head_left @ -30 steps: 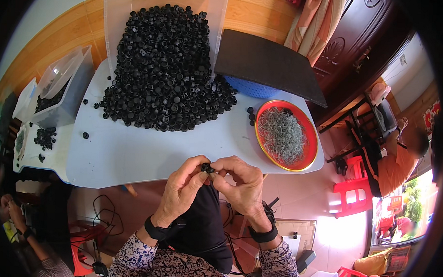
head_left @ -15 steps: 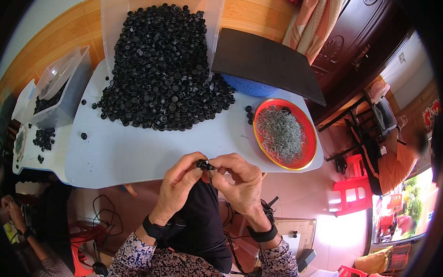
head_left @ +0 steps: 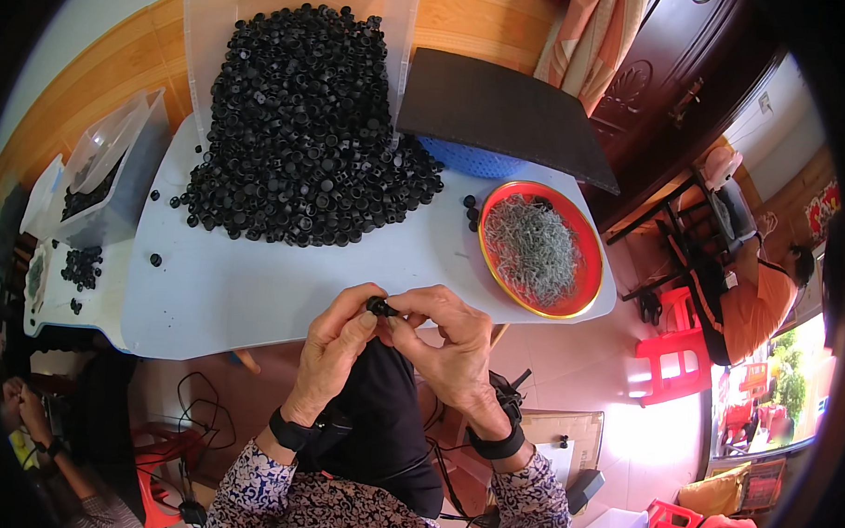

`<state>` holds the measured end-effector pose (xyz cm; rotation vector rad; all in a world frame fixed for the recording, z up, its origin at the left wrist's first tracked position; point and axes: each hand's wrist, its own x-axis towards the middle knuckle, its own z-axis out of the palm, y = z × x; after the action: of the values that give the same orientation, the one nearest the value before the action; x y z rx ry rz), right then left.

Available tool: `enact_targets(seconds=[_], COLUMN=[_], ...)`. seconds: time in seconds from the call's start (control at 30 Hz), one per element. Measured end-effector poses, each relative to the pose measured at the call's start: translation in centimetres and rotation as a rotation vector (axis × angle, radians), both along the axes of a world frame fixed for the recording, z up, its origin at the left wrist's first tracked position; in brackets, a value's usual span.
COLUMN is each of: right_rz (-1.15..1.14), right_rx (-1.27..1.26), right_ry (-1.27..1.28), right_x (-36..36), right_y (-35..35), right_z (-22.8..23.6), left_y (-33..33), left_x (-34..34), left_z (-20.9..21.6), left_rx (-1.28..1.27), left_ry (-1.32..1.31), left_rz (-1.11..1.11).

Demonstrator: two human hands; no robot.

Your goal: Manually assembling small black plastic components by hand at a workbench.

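At the near edge of the table, a small round black plastic part (head_left: 377, 305) is pinched by my left hand (head_left: 338, 343), between thumb and fingertips. My right hand (head_left: 449, 343) is closed at the same spot, its thumb and index finger pressed against the part's right side. Whether the right fingers grip a second small black piece is hidden. Beyond the hands lies a big heap of black plastic caps (head_left: 296, 148), spilling from a tipped translucent bin (head_left: 199, 61). A red bowl (head_left: 590, 270) with a gold rim holds many thin silvery metal pieces (head_left: 530, 249).
The pale table (head_left: 226, 299) carries a dark board (head_left: 502, 113) over a blue basket (head_left: 473, 160). A clear tub (head_left: 132, 175) with more black parts stands at left. Another person in orange (head_left: 756, 308) sits at right near red stools (head_left: 675, 366). Another person's hands (head_left: 25, 404) show at lower left.
My right fingers have closed in on the black part; two dark bits between the hands now look like one. Both hands shifted slightly left and up.
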<state>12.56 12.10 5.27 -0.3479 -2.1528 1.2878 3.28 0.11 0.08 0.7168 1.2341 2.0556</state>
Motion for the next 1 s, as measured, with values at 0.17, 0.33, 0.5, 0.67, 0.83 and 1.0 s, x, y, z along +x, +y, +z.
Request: enact_targets(seconds=[0.17,0.33,0.5,0.67,0.83,1.0], right_rz=[-0.007,-0.005,-0.004,0.004,0.0,-0.012], right_rx=[0.016,0.016,0.024,0.031,-0.006,-0.117], right_ry=[0.025,0.014,0.004,0.008,0.017,-0.033], right_x=[-0.1,-0.1,-0.2,-0.2,0.0,0.3], right_y=[0.0,-0.1,-0.1,-0.1,0.0,0.2], right_z=[-0.5,-0.6,-0.6,-0.7,-1.3,-1.6], left_y=[-0.1,0.0,-0.3,-0.3,-0.1,-0.3], left_x=[0.0,0.2,0.0,0.1,0.1,0.1], left_z=[0.0,0.3,0.6,0.7,0.7,1.3], left_rx=[-0.032,-0.008,-0.12,-0.151,-0.151,-0.191], left_ry=[0.02,-0.018,0.088,0.156,0.323,0.403], left_rz=[-0.001,0.001,0.016,0.046,0.105,0.097])
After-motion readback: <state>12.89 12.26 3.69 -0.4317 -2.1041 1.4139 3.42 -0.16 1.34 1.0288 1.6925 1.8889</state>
